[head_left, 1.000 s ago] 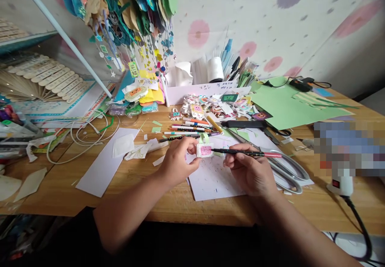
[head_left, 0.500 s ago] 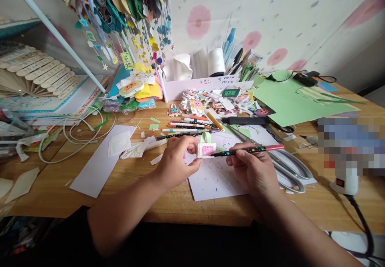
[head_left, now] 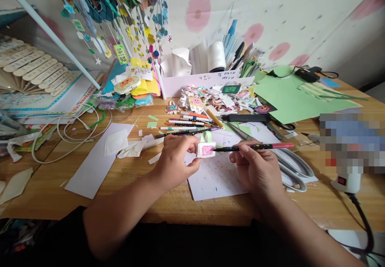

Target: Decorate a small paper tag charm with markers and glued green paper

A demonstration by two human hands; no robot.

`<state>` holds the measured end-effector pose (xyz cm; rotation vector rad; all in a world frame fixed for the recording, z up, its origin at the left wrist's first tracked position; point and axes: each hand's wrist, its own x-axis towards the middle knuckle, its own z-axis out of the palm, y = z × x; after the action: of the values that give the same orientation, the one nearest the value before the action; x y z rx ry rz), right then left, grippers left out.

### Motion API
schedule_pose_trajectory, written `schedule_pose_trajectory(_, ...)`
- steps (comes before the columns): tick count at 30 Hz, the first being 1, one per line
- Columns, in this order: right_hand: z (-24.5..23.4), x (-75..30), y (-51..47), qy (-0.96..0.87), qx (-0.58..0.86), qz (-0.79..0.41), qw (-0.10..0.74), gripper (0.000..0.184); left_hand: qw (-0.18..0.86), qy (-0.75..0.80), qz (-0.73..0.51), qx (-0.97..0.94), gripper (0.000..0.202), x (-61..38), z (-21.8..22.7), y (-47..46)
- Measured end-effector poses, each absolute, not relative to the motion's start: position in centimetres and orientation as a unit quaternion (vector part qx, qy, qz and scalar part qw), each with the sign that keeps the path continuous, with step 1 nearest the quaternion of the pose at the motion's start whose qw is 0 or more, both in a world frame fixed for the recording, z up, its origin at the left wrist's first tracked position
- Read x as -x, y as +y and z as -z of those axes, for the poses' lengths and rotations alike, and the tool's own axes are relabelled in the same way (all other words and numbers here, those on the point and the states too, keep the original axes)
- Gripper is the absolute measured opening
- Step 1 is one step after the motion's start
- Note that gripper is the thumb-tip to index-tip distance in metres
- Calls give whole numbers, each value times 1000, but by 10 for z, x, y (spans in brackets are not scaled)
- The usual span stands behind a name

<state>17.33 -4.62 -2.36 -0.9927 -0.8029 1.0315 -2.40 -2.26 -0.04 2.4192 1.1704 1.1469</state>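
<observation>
Between the thumb and fingers of my left hand (head_left: 178, 157) is a small white paper bag (head_left: 206, 150) with a pink patch on its front and a pale green loop handle on top. My right hand (head_left: 259, 166) grips a black felt-tip pen (head_left: 255, 148) with coloured specks and a pink-red end. The pen lies almost level, its tip touching the right side of the pink patch or very close to it. Beneath both hands lies a white sheet of paper (head_left: 216, 183) dotted with small coloured scraps.
Several pens (head_left: 189, 124) lie behind my hands, before a heap of small paper pieces (head_left: 207, 98). Large scissors (head_left: 296, 166) rest right of my right hand. Green card (head_left: 300, 98) spreads at the back right; a white paper strip (head_left: 96, 166) lies left, near a white cable (head_left: 57, 138).
The pen has turned more level, and its tip has moved up from the lower edge of the pink patch to its right side. My right hand has shifted slightly right.
</observation>
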Motion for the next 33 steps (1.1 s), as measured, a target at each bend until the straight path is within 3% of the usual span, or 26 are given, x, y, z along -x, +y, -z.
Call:
schedule_pose_trajectory(26, 19, -170, -50, -350, 367, -614, 604, 14, 89, 401, -389, -825, 28, 27, 3, -21)
schedule_pose_trajectory(33, 17, -173, -49, -361, 367, -555, 653, 11, 137, 425, -387, -807, 28, 25, -1, -19)
